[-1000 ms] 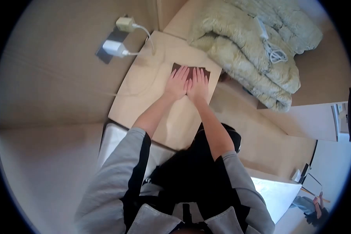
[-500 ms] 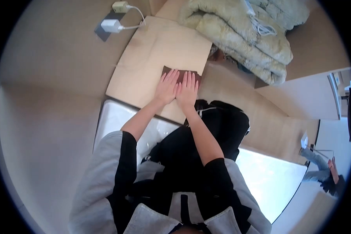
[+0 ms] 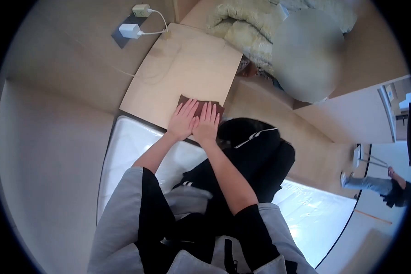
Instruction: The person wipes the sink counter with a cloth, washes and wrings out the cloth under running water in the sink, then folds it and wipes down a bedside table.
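Note:
A dark brown cloth (image 3: 200, 106) lies flat near the front edge of the light wooden tabletop (image 3: 187, 59). My left hand (image 3: 182, 120) rests palm down on the cloth's left part, fingers stretched out. Beside it, my right hand (image 3: 206, 122) presses flat on the right part, its fingers also extended. The two hands touch near the thumbs. Parts of the cloth show past the fingertips and at both sides.
Two white chargers (image 3: 130, 31) with cables sit in a wall socket on the left. A folded beige quilt (image 3: 251, 36) lies at the top right, partly behind a blurred round patch. Plastic-covered white mattress (image 3: 137, 139) below the tabletop. Another person (image 3: 379, 185) stands far right.
Both hands and the cloth have moved together over the tabletop towards its near edge. The view has shifted, and the person at far right has changed position.

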A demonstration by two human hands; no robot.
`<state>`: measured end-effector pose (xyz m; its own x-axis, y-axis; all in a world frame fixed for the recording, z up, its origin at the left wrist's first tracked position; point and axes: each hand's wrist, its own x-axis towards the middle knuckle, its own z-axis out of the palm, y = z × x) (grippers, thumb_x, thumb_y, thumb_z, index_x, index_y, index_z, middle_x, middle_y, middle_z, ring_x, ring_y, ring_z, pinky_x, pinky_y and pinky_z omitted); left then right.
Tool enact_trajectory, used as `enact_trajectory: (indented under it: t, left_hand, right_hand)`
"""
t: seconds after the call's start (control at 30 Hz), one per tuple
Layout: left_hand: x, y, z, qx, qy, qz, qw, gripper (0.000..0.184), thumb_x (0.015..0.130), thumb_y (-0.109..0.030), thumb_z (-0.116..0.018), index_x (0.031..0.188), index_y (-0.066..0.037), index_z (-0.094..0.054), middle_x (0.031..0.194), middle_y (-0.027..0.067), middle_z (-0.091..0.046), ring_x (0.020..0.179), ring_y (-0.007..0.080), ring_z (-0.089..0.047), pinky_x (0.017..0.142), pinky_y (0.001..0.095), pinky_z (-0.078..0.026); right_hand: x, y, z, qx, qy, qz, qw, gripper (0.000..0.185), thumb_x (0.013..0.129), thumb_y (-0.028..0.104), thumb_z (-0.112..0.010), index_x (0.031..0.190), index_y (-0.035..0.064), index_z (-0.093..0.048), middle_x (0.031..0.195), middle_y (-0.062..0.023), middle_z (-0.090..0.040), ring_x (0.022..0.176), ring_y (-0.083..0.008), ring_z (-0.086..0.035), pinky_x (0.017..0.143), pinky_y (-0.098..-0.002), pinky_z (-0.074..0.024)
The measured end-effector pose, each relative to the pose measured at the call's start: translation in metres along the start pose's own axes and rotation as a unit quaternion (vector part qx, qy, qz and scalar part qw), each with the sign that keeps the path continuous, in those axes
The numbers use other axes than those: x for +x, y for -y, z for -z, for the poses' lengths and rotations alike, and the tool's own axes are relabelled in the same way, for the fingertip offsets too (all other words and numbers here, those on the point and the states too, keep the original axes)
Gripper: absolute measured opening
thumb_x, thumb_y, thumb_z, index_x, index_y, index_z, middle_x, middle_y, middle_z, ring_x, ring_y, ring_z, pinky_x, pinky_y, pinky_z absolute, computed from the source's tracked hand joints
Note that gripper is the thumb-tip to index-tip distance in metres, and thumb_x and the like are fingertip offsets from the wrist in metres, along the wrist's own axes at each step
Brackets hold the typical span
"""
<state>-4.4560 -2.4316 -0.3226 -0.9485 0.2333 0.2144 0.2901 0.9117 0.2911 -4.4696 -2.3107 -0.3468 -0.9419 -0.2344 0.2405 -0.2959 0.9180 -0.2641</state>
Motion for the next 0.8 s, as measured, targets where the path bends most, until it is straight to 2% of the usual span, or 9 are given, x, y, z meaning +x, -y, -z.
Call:
enact_trajectory:
  t: [0.17,0.33,0.53,0.8]
  left_hand:
    - [0.008,0.007,0.008,0.008,0.001,-0.024,1.0,0.054,0.09,-0.025,-0.037,0.137,0.0,-0.031,0.146,0.0121,-0.029,0.137,0.023,-0.023,0.111,0.0411,-0.017]
    - [0.032,0.014,0.015,0.007,-0.008,-0.02,1.0,0.052,0.089,-0.023,-0.038,0.136,0.001,-0.033,0.145,0.0125,-0.029,0.137,0.0238,-0.023,0.111,0.0411,-0.018]
    - [0.117,0.029,0.012,0.0,-0.025,-0.007,1.0,0.052,0.088,-0.022,-0.04,0.135,0.001,-0.035,0.144,0.0119,-0.031,0.136,0.0235,-0.024,0.111,0.041,-0.018]
    - [0.223,0.065,-0.015,0.026,-0.021,-0.003,0.999,0.052,0.089,-0.025,-0.038,0.135,-0.001,-0.035,0.145,0.0103,-0.031,0.136,0.0216,-0.023,0.112,0.0402,-0.017]
  right_hand:
    - [0.009,0.006,0.014,-0.004,-0.016,0.013,1.0,0.059,0.087,0.027,-0.042,0.137,-0.0033,-0.03,0.143,-0.0178,-0.03,0.135,-0.0332,-0.022,0.109,-0.0477,-0.0183]
    - [0.038,0.0,0.024,0.003,-0.025,0.037,0.999,0.059,0.086,0.027,-0.044,0.135,-0.0031,-0.034,0.141,-0.0171,-0.033,0.134,-0.0322,-0.024,0.11,-0.0463,-0.0181]
    - [0.12,-0.026,0.026,0.007,-0.033,0.026,0.999,0.055,0.086,0.026,-0.044,0.135,0.0007,-0.036,0.141,-0.0136,-0.035,0.133,-0.028,-0.028,0.109,-0.0436,-0.021]
    - [0.222,-0.062,0.003,0.009,-0.049,0.035,0.998,0.052,0.087,0.025,-0.041,0.133,0.0014,-0.038,0.138,-0.014,-0.038,0.132,-0.0286,-0.03,0.107,-0.0445,-0.0237]
